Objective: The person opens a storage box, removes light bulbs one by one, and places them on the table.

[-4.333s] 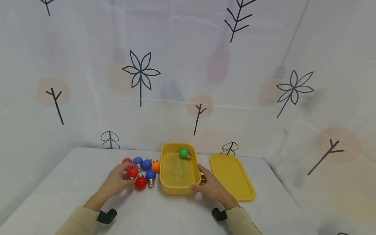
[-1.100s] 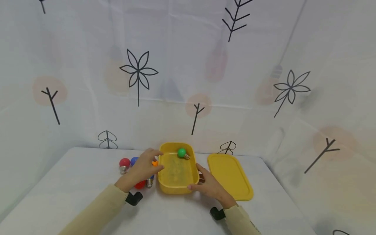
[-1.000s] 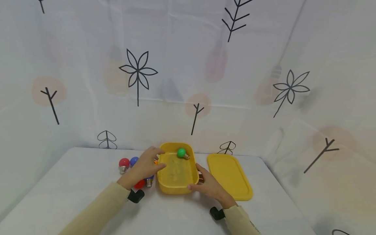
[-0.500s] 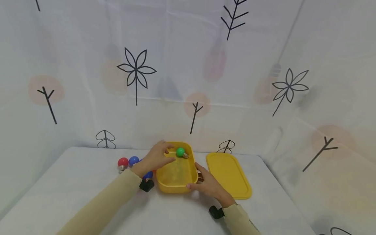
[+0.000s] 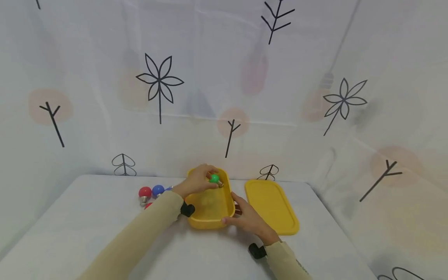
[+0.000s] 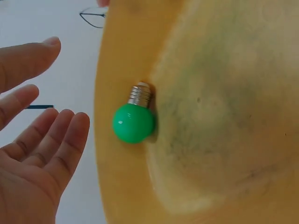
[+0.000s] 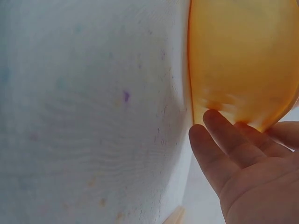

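A green light bulb [image 5: 214, 178] with a metal screw base lies inside a yellow plastic box [image 5: 210, 224], against its far wall. Over the box, my left hand [image 5: 199, 179] reaches toward the bulb with thumb and fingers spread. The left wrist view shows those fingers [image 6: 70, 144] apart from the bulb, holding nothing. At the box's near right corner, my right hand [image 5: 250, 217] grips the wall. Its fingers [image 7: 229, 135] press the outer side, and its thumb lies around the corner.
Left of the box lie a red bulb [image 5: 145, 192], a blue bulb [image 5: 158, 190] and others partly hidden behind my left arm. A flat yellow lid [image 5: 271, 206] rests on the white table to the right. A patterned cloth hangs behind.
My left hand has moved from the bulbs on the left, rightward over the box to the green bulb. My right hand has stayed at the box corner.
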A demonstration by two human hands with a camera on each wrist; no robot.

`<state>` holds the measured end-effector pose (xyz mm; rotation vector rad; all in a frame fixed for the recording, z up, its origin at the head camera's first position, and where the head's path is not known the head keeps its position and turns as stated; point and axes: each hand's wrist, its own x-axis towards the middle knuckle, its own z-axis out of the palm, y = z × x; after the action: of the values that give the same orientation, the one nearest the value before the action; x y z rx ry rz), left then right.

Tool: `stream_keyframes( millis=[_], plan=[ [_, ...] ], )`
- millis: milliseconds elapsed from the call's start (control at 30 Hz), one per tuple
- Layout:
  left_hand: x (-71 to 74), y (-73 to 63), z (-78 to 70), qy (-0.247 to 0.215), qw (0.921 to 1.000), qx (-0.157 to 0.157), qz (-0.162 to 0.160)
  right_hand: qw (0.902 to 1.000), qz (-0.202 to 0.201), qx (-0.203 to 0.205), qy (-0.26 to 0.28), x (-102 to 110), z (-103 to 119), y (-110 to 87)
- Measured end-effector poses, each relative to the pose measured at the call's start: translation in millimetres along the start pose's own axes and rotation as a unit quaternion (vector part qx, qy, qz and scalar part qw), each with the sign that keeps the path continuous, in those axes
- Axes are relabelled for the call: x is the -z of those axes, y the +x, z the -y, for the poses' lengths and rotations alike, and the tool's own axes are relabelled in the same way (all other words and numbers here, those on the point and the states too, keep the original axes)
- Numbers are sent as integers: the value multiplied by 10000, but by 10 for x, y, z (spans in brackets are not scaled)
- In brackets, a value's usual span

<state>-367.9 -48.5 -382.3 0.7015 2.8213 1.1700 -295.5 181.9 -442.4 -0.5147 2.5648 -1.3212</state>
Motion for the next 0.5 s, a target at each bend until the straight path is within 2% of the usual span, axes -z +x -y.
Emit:
stream_keyframes(
  millis=[133,300,333,500],
  plan=[
    [-66,78,67,-218,9995,182,119,10000,14,16,34,-5,-4,2],
    [-124,160,114,-493,9976,484,14,10000,24,48,64,-9,2,3],
    [-132,174,118,-523,9971,547,-7,10000,41,65,57,6,57,-21],
    [-182,263,174,-602,9957,699,-16,10000,49,64,-41,10,52,-2]
  ],
)
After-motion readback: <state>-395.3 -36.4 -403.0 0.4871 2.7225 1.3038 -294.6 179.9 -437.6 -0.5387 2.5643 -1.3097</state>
